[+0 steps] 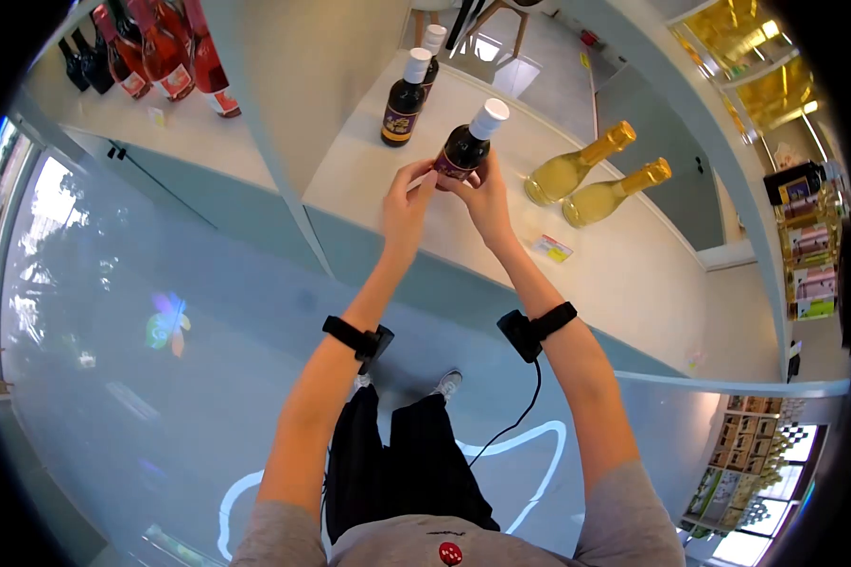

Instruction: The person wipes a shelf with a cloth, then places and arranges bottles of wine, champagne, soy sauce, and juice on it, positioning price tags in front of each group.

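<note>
A dark bottle with a white cap and purple label (466,146) stands tilted between both hands over the white shelf (350,180). My left hand (409,197) has its fingers on the bottle's lower left side. My right hand (483,194) is wrapped round its lower right side. Left of it are two similar dark bottles, a front one (404,102) and one partly hidden behind it (432,59). Right of my right hand stand two gold-topped bottles, one (560,177) beside the other (596,202). A small price tag (552,248) lies near the shelf's front edge.
Red bottles (164,61) and dark bottles (93,66) stand in the left compartment, past an upright divider (255,104). More bottles and boxes (808,246) fill a shelf at the right. A cable (531,402) hangs from the right wrist strap.
</note>
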